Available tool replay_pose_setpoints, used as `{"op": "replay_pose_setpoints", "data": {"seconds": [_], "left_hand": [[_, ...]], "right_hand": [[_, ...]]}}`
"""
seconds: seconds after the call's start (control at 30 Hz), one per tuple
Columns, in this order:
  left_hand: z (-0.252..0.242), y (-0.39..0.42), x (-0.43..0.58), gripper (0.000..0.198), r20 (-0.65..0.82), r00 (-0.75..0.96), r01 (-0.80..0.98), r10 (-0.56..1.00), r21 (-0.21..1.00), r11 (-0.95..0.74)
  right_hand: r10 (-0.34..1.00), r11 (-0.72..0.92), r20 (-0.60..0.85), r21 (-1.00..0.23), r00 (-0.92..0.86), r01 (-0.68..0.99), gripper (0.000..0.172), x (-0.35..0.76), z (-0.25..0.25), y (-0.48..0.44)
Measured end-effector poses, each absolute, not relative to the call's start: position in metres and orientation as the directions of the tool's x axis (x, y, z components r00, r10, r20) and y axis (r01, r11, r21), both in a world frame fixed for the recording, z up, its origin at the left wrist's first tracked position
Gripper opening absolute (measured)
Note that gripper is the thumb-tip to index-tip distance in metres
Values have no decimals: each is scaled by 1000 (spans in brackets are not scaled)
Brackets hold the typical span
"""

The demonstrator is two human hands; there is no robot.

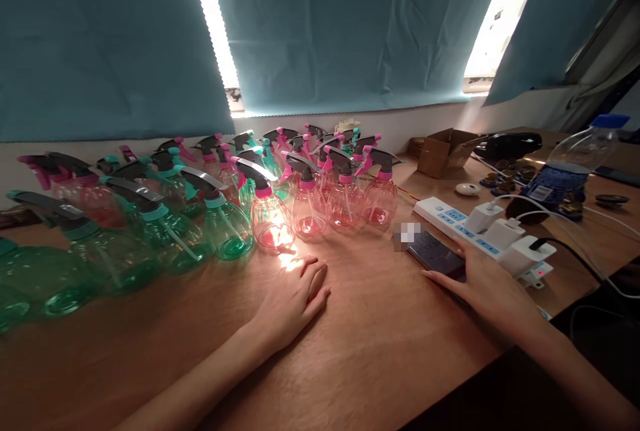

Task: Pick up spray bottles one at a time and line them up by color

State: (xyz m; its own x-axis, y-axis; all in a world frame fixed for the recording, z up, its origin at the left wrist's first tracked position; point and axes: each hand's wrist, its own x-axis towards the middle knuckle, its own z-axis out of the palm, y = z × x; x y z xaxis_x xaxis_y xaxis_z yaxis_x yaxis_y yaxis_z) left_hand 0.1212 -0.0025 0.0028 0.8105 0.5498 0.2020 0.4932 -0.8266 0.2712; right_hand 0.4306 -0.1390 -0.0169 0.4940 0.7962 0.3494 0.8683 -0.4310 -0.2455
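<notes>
1. Phone (433,252): sat toward desk's (360,351) near right edge, long axis pointing leftward from right grip (487,284).
2. Right grip, nearer: held phone's near end.
3. Left grip (290,303): lay empty, loose, near spray bottles (273,214).

From where I stood, both of the person's arms were bare as far as I could see them. The left forearm (200,377) was slim and smooth in outline, narrowing evenly to a slight wrist, and the left grip (293,294) was an ungloved hand with slender fingers. The right forearm (565,364) was just as lean, and the right grip (483,284), likewise bare, had a long thumb (443,280) that tapered towards its tip. Finer details of the nails were too small to make out.
</notes>
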Motion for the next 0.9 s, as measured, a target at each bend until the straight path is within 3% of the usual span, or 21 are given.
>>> {"op": "replay_pose_setpoints", "data": {"seconds": [0.37, 0.53, 0.77, 0.9], "left_hand": [[3, -3, 121, 34, 196, 807, 501, 557, 274, -821], [3, -3, 121, 34, 181, 809, 503, 559, 278, -819], [1, -3, 120, 35, 206, 806, 501, 556, 262, -824], [1, -3, 120, 35, 205, 814, 490, 544, 260, -832]], "right_hand": [[780, -482, 311, -254, 543, 839, 75, 411, -17, -139], [812, -453, 265, -279, 521, 847, 86, 415, -11, -138], [852, -360, 140, -543, 505, 758, 80, 428, 42, -77], [862, -345, 97, -607, 497, 716, 105, 437, 55, -30]]}}
